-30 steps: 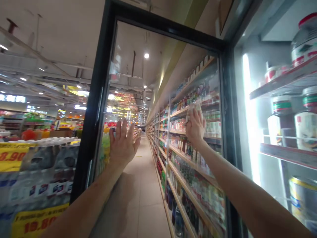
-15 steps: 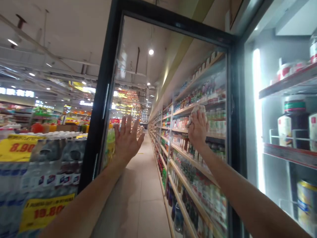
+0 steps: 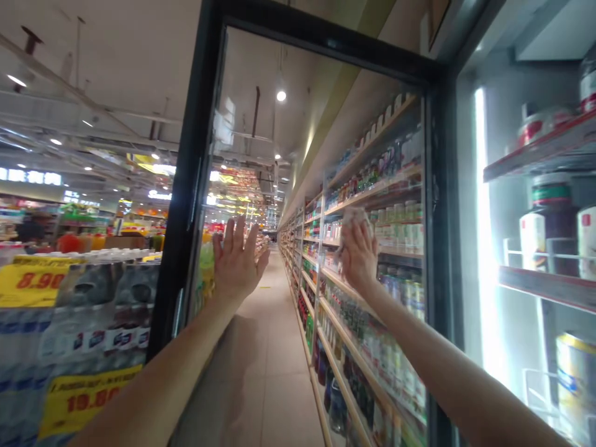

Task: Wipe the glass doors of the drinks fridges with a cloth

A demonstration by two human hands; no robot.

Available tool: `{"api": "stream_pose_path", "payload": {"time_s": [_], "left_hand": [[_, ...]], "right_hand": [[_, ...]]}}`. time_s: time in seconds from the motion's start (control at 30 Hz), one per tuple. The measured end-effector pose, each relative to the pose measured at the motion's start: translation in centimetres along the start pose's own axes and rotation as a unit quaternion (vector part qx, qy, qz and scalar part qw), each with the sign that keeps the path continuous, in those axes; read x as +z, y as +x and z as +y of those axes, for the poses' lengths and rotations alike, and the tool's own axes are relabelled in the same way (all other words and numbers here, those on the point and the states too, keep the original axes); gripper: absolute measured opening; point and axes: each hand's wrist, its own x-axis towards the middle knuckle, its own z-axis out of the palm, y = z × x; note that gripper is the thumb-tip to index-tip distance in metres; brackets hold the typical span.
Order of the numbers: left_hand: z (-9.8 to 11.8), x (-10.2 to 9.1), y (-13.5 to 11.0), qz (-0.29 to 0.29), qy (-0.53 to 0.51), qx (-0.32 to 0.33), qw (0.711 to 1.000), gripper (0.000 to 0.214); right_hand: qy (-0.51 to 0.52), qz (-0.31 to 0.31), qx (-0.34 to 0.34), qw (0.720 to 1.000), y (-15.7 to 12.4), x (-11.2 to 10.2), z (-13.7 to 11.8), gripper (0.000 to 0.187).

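Glass door: a clear, smooth pane in a black, straight-edged frame, standing open beside a lit fridge.

Left hand: palm flat on the pane, fingers straight, slightly spread and pointing up, holding nothing. The forearm runs down and left from the wrist. The black frame edge is just left of the fingertips.

Right hand: the back of the hand faces the camera and the arm is extended. The fingers are close together, pressing a cloth against the pane.

Cloth: pale, soft and crumpled. It shows just above and left of the right fingertips; the rest is hidden under the palm.

Right of those fingers, past the frame: fridge shelves with round jars. Far left of the left fingers: shrink-wrapped bottle packs and a yellow price tag.
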Motion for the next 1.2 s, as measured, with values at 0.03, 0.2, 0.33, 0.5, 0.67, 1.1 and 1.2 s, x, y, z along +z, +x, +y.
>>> {"api": "stream_pose_path", "payload": {"time_s": [0.03,0.2,0.33,0.5,0.67,1.1,1.2], "left_hand": [[0.0,0.0,0.0,0.000,0.001,0.001,1.000,0.055],[0.1,0.0,0.0,0.002,0.003,0.004,1.000,0.055],[0.1,0.1,0.0,0.002,0.004,0.004,1.000,0.055],[0.0,0.1,0.0,0.007,0.006,0.011,1.000,0.054],[-0.2,0.3,-0.2,0.012,0.011,0.019,1.000,0.052],[6.9,1.3,0.0,0.017,-0.149,0.139,0.979,0.049],[9.4,2.7,0.6,0.009,-0.087,0.070,0.994,0.051]], "right_hand": [[0.012,-0.025,-0.084,0.996,-0.7,0.0,-0.4,0.047],[-0.007,-0.002,-0.019,1.000,-2.1,-0.4,2.7,0.046],[-0.045,0.068,0.208,0.975,-1.8,-0.3,3.9,0.051],[0.024,-0.028,-0.144,0.989,-2.3,0.2,-1.6,0.046],[0.011,0.017,0.091,0.996,-0.1,0.2,-0.5,0.049],[0.403,-0.032,0.084,0.911,0.1,-1.2,-6.4,0.054],[0.182,0.006,0.111,0.977,-0.1,-1.0,-1.9,0.053]]}}
